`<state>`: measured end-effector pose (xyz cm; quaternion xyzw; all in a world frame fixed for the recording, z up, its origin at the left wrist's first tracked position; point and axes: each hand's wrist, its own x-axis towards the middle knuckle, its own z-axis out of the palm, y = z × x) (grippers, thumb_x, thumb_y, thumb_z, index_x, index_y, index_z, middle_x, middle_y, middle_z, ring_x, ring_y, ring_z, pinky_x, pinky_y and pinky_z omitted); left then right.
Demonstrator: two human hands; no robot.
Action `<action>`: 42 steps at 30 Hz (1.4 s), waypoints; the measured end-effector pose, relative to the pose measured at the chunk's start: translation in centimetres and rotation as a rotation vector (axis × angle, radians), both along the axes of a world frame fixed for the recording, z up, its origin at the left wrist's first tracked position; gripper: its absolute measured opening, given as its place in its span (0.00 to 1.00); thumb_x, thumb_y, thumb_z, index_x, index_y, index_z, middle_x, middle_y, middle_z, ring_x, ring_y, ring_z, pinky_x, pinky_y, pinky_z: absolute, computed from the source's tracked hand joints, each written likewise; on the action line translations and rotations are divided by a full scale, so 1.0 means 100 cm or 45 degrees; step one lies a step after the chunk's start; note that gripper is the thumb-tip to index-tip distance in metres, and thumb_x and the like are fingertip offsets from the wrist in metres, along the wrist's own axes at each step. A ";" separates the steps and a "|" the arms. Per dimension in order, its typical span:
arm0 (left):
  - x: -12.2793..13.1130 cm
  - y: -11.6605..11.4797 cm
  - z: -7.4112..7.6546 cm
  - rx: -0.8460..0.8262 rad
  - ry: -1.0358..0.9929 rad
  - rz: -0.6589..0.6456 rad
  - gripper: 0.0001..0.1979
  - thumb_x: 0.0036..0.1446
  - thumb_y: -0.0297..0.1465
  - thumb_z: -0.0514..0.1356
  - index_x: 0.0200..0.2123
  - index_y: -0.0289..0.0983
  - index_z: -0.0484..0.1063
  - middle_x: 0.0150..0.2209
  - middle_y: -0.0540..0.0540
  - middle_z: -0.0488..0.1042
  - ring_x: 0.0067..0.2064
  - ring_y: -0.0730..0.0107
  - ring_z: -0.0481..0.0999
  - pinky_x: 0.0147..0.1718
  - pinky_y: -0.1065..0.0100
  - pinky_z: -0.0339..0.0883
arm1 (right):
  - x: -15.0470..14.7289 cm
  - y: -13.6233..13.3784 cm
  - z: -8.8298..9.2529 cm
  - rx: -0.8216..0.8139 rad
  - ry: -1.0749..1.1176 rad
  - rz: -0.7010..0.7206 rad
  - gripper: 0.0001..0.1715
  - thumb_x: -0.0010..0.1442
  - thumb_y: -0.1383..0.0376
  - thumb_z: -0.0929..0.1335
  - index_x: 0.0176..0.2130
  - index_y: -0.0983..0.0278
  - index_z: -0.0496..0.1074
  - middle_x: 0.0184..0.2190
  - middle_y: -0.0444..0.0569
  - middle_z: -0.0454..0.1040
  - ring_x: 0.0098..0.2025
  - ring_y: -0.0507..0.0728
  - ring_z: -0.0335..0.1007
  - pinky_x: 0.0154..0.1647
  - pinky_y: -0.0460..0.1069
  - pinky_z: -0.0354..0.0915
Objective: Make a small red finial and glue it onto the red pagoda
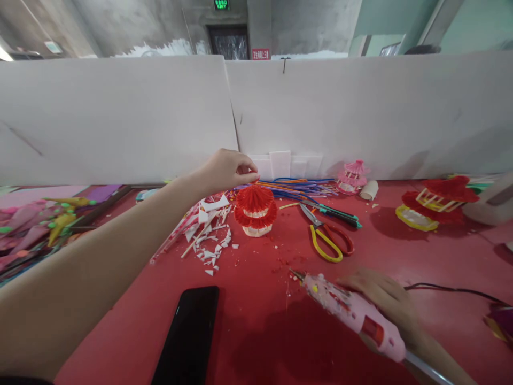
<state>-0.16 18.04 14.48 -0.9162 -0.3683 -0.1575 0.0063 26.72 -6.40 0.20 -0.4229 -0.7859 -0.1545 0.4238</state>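
My left hand (236, 170) reaches far forward, its thumb and forefinger pinched at the very tip of a small red pagoda model (256, 208). The model has two fringed red roofs over a pale base and stands upright on the table. In my right hand (385, 299) is a pink hot glue gun (348, 310), its metal nozzle pointing left and up, a glue stick coming out of its rear end. The glue gun hides part of that hand. Beyond the nozzle lie scissors (326, 240) with one yellow and one red handle.
White foam scraps (210, 251) lie left of the model, with a bundle of coloured pipe cleaners (296, 187) behind. A black phone (188, 334) lies in front. A pink pagoda (352, 176) and a tipped red-and-yellow one (436, 203) are at right. White boards (340, 112) wall the back.
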 end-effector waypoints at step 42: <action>0.001 -0.006 -0.012 -0.127 -0.152 0.171 0.12 0.51 0.41 0.68 0.29 0.39 0.81 0.20 0.51 0.76 0.23 0.75 0.71 0.26 0.71 0.61 | 0.001 0.001 0.004 -0.009 -0.064 0.047 0.09 0.65 0.65 0.61 0.41 0.62 0.69 0.25 0.46 0.78 0.24 0.54 0.76 0.24 0.46 0.69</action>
